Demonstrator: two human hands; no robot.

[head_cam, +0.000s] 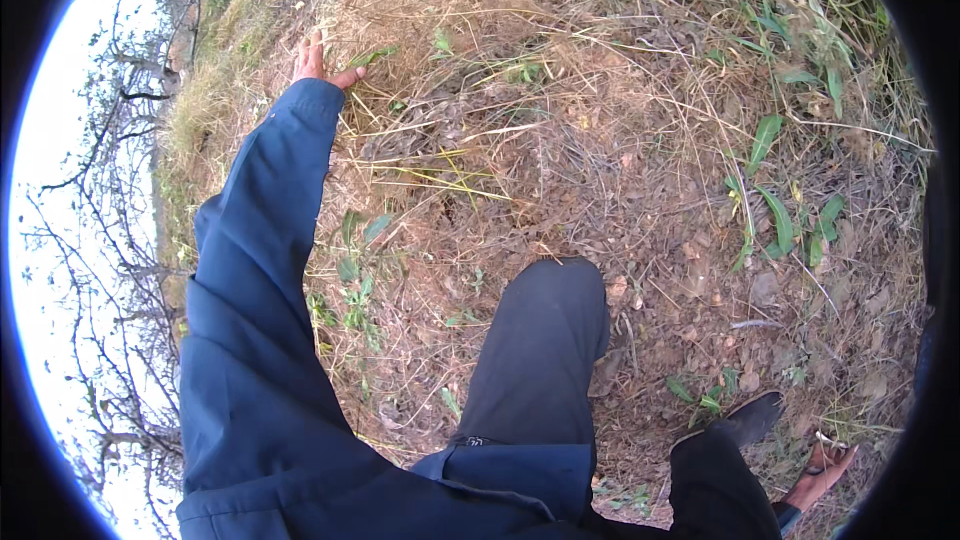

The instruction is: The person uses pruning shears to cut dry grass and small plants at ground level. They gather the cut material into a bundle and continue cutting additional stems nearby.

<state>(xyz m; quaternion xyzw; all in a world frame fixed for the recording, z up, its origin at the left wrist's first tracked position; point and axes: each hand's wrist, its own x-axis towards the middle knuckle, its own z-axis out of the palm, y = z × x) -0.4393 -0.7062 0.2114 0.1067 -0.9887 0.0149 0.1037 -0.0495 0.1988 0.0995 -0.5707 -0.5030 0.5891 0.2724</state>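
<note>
At the upper left, my left hand (319,64) reaches out from a dark blue sleeve over dry grass (427,30). Its fingers and thumb are spread apart, and a green leaf (375,55) lies by the thumb. No held object shows in it. Far down at the lower right, my right hand (821,471) is low over the grassy ground beside a dark shoe (754,418). Its fingers are partly bent around a small pale thing (829,440), too small to name; whether they grip it is unclear.
My bent knee (551,307) in dark trousers is in the middle, above ground (675,270) strewn with dry leaves and straw. Green broad-leaved weeds (780,217) grow at the right. Bare tree branches (97,165) stand against bright sky along the left rim.
</note>
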